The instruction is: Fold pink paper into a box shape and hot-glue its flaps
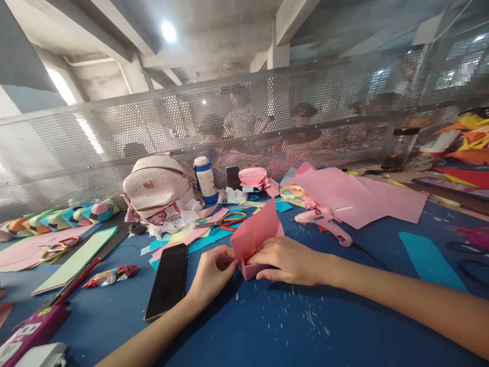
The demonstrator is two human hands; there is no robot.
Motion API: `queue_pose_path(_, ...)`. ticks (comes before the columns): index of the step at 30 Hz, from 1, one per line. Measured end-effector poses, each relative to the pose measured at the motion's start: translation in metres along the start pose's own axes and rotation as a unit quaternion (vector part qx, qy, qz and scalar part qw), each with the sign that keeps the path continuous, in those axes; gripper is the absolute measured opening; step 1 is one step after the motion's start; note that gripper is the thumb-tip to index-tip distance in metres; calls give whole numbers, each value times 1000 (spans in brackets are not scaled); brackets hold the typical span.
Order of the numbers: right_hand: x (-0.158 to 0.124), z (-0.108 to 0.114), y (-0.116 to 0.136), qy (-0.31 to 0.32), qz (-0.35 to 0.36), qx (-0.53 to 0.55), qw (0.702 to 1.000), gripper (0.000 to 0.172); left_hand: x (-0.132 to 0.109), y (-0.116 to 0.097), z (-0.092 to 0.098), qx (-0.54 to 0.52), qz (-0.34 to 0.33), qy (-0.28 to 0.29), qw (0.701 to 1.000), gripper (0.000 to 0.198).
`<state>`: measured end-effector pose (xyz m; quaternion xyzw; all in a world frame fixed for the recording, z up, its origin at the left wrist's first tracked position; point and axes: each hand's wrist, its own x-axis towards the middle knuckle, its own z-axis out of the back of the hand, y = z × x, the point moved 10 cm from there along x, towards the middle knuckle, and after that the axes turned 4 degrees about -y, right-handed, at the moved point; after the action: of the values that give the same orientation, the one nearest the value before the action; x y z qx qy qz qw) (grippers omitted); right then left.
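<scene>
A small folded pink paper box point(249, 271) stands on the blue tabletop in front of me, with a tall pink flap point(260, 227) rising at its back. My left hand point(214, 270) pinches the box's left corner between thumb and index finger. Over the right side lies my right hand point(286, 260), its fingers reaching inside and its thumb outside against the front wall. Those inner fingertips are hidden. To the right of the box rests a pink glue gun point(324, 221), its cord trailing off. A black phone point(168, 280) lies just left of my left hand.
Behind are a pink backpack point(160, 178), a bottle point(206, 183), scissors point(229, 220) on paper scraps, and large pink sheets point(355, 196). Blue paper point(430, 260) lies right; a snack packet point(110, 276) lies left. A perforated metal screen point(171, 122) closes the far side, people beyond it.
</scene>
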<state>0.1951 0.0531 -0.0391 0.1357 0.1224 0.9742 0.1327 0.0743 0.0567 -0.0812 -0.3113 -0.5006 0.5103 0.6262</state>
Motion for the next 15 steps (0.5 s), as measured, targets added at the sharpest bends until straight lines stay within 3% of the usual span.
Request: queue_pose_path(15, 5, 2, -2, -74, -29, 20, 997, 23, 2, 7, 0, -19, 27, -5, 999, 13)
